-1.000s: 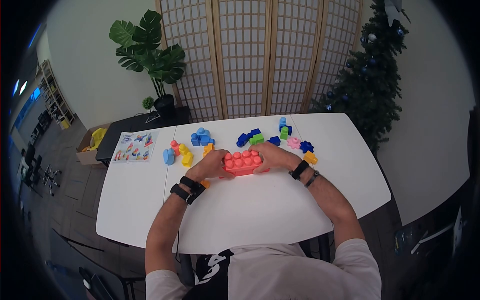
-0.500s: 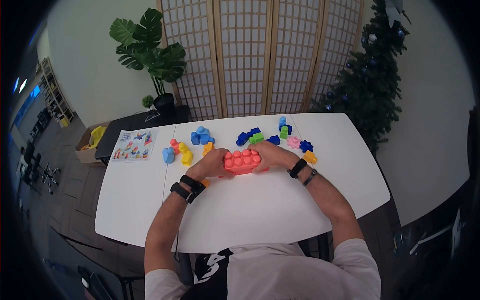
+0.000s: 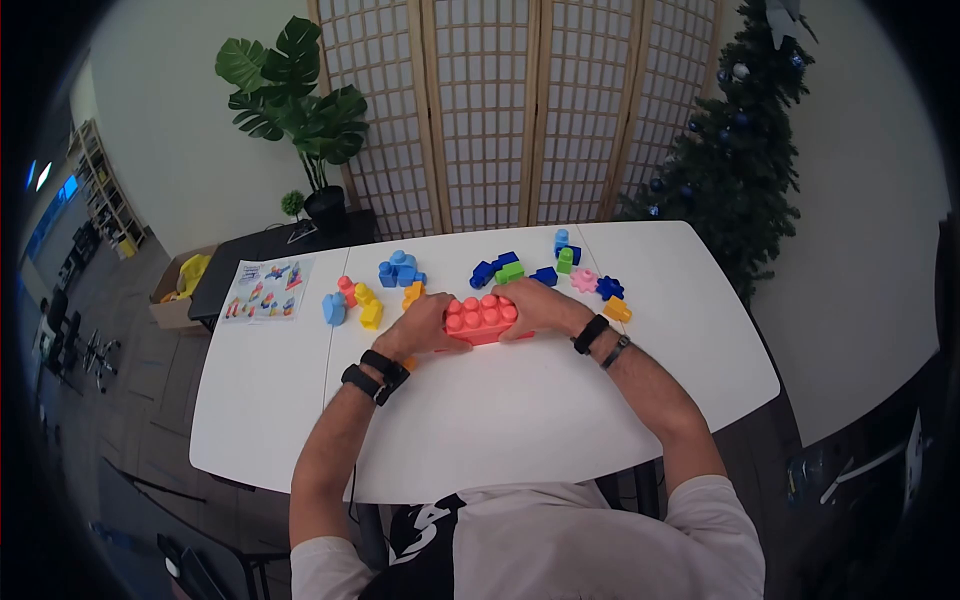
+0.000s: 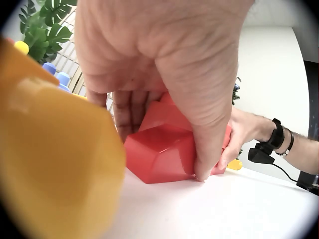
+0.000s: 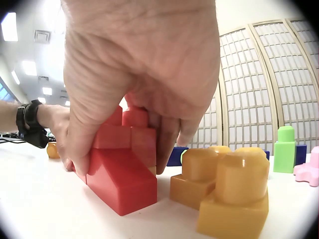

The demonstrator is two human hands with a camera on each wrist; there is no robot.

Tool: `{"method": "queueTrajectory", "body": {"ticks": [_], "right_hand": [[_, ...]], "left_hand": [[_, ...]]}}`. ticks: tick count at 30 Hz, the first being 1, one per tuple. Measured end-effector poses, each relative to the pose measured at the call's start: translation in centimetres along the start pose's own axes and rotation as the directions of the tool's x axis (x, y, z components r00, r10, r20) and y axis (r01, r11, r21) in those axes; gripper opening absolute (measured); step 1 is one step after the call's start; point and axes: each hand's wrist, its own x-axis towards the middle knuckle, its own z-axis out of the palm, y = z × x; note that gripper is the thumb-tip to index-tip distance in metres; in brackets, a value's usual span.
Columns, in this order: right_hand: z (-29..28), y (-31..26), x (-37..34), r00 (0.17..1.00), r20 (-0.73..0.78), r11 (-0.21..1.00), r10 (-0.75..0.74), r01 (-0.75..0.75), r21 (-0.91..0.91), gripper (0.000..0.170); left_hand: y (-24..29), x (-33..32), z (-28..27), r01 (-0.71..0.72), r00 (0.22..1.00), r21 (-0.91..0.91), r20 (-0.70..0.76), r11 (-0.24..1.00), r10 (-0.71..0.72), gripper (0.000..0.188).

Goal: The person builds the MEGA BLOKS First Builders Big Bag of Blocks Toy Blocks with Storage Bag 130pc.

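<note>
A long red building block point(image 3: 482, 318) with two rows of round studs stands near the middle of the white table. Below it, a red block with a sloped end point(image 5: 124, 181) shows in the right wrist view, and a similar sloped red block point(image 4: 162, 154) in the left wrist view. My left hand point(image 3: 425, 325) grips the left end of this stack, thumb on the near side and fingers behind. Around the right end, my right hand point(image 3: 535, 307) holds on in the same way. Orange studded blocks point(image 5: 239, 186) sit close to the right hand.
Yellow blocks point(image 3: 370, 312) and light blue blocks point(image 3: 402, 268) lie behind the left hand. Dark blue blocks point(image 3: 483, 274), a green block point(image 3: 566, 261), a pink gear point(image 3: 583, 281) and an orange block point(image 3: 617, 310) spread to the right. A printed sheet point(image 3: 266, 291) lies at the far left.
Both hands stay around the red stack with hardly any movement. The head view has shifted slightly.
</note>
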Motion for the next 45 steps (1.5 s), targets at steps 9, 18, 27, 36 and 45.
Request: {"method": "queueTrajectory", "body": {"ticks": [9, 18, 27, 36, 45], "right_hand": [[0.0, 0.3, 0.2, 1.0, 0.018, 1.0, 0.004, -0.004, 0.006, 0.065], [0.0, 0.3, 0.1, 0.999, 0.05, 1.0, 0.017, -0.018, 0.013, 0.068], [-0.8, -0.6, -0.6, 0.992, 0.109, 0.996, 0.069, -0.075, 0.052, 0.078], [-3.2, 0.3, -1.8, 0.976, -0.118, 0.943, 0.182, -0.139, 0.301, 0.073], [-2.7, 2.0, -2.5, 0.959, -0.248, 0.915, 0.136, -0.026, 0.402, 0.047]], "left_hand": [[0.2, -0.1, -0.1, 0.013, 1.0, -0.05, -0.005, 0.999, -0.013, 0.067], [0.5, -0.1, -0.3, 0.019, 1.0, -0.01, 0.021, 1.0, -0.019, 0.073], [1.4, -0.8, -1.3, -0.019, 1.0, 0.038, 0.007, 0.999, 0.019, 0.101], [-6.1, -0.3, -7.3, 0.181, 0.948, -0.039, -0.259, 0.983, -0.185, 0.05], [-5.4, 0.0, -3.0, 0.546, 0.838, 0.155, -0.12, 0.823, -0.533, 0.053]]}}
